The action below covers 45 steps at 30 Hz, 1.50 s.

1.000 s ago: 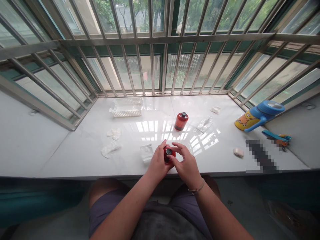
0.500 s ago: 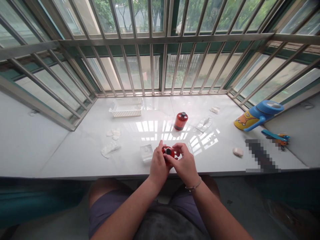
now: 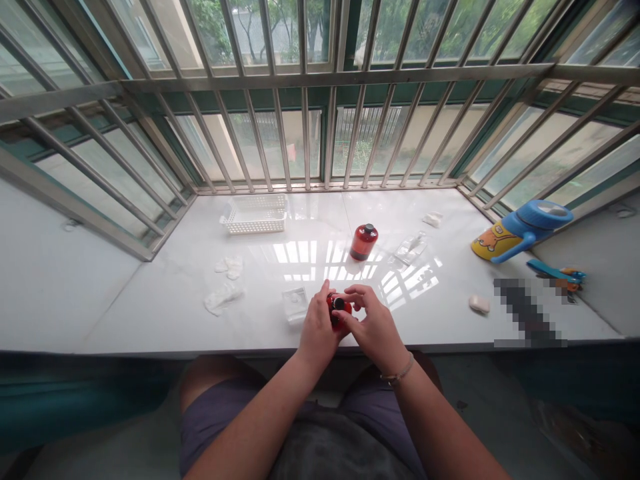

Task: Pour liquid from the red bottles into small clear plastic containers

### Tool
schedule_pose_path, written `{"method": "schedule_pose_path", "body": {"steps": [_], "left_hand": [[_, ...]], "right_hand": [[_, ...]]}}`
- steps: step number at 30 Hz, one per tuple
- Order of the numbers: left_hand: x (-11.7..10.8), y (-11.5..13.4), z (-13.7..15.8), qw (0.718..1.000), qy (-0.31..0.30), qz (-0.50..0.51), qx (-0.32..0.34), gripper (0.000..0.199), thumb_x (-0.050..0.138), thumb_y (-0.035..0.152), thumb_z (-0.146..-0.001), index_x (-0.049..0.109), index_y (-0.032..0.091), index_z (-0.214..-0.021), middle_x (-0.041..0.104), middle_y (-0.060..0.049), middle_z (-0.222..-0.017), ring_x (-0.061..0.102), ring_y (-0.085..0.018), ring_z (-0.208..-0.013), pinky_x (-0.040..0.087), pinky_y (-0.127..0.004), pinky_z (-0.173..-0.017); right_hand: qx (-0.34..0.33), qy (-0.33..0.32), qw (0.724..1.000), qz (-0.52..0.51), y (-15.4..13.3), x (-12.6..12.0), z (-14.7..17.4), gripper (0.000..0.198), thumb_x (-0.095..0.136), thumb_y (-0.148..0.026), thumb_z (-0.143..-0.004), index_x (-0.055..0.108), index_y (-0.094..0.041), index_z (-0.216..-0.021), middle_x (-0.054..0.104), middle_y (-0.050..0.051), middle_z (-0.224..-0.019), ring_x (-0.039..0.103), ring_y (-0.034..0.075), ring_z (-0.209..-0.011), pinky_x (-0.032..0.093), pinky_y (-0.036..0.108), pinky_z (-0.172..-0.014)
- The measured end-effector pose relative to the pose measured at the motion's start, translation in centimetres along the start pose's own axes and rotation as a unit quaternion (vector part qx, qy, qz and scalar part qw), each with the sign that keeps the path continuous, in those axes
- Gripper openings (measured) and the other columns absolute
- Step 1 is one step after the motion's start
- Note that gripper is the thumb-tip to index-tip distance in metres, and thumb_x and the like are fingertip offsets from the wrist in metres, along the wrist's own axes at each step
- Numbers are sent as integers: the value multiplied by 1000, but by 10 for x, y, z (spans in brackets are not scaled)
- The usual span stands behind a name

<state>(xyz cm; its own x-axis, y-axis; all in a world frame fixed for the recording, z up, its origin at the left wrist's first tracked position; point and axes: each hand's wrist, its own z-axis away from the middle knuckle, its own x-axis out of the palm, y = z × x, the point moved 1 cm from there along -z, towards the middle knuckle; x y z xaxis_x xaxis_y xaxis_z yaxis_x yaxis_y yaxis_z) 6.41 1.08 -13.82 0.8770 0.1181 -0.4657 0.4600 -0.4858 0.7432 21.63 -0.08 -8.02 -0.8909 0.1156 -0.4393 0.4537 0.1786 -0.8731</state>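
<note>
Near the front edge of the white sill, a red bottle (image 3: 347,309) with a black cap (image 3: 339,304) is between my hands. My left hand (image 3: 319,321) wraps round its left side, fingers pointing away from me. From the right, my right hand (image 3: 375,325) curls its thumb and fingers round the bottle's top, with the thumb at the lower rim of the cap. The hands cover most of the bottle's body. A second red bottle (image 3: 363,244), also black-capped, stands upright farther back. Left of my hands sits a small clear plastic box (image 3: 295,305).
A white perforated basket (image 3: 256,217) sits at the back left. Crumpled white tissues (image 3: 223,298) lie at left, clear plastic packaging (image 3: 410,248) right of the standing bottle. At right are a blue-and-yellow tumbler (image 3: 515,230), a pale oval object (image 3: 479,305) and a teal strap (image 3: 547,270).
The view has shifted slightly. My right hand's wrist has swung a little to the right, with its fingers still at the bottle's top. My left hand keeps its hold.
</note>
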Motion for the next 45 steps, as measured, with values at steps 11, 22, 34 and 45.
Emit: {"method": "schedule_pose_path", "body": {"steps": [11, 22, 34, 45], "left_hand": [[2, -1, 0, 1000, 7, -18, 14, 94, 83, 33, -92, 27, 23, -167, 65, -17, -140, 68, -33, -128, 60, -53, -109], [-1, -1, 1, 1000, -18, -13, 6, 99, 80, 26, -92, 20, 24, -170, 61, -20, -149, 64, -35, -136, 57, -58, -114], [-81, -6, -4, 981, -98, -147, 83, 133, 95, 44, -79, 4, 27, -174, 22, -25, -179, 23, -45, -167, 35, -68, -130], [-101, -72, -3, 978, -93, -105, -153, 64, 84, 26, -87, 60, 30, -146, 67, -9, -149, 77, -28, -115, 71, -43, -91]], "right_hand": [[-122, 5, 990, 65, -3, -1, 2, 26, 69, -29, -101, 70, -30, -127, 78, 6, -111, 68, 27, -98, 64, 44, -83], [-143, -2, 985, 102, -2, 2, 8, 39, 66, -31, -104, 62, -29, -142, 75, 10, -129, 68, 32, -118, 59, 56, -104], [-96, -81, 992, 26, 12, -2, 9, 60, 81, -35, -92, 54, -28, -145, 65, 11, -141, 63, 31, -135, 53, 52, -118], [-37, 148, 964, 218, 96, -86, -9, 72, 73, -68, -91, 55, -21, -143, 65, 17, -129, 67, 34, -115, 59, 53, -100]]}}
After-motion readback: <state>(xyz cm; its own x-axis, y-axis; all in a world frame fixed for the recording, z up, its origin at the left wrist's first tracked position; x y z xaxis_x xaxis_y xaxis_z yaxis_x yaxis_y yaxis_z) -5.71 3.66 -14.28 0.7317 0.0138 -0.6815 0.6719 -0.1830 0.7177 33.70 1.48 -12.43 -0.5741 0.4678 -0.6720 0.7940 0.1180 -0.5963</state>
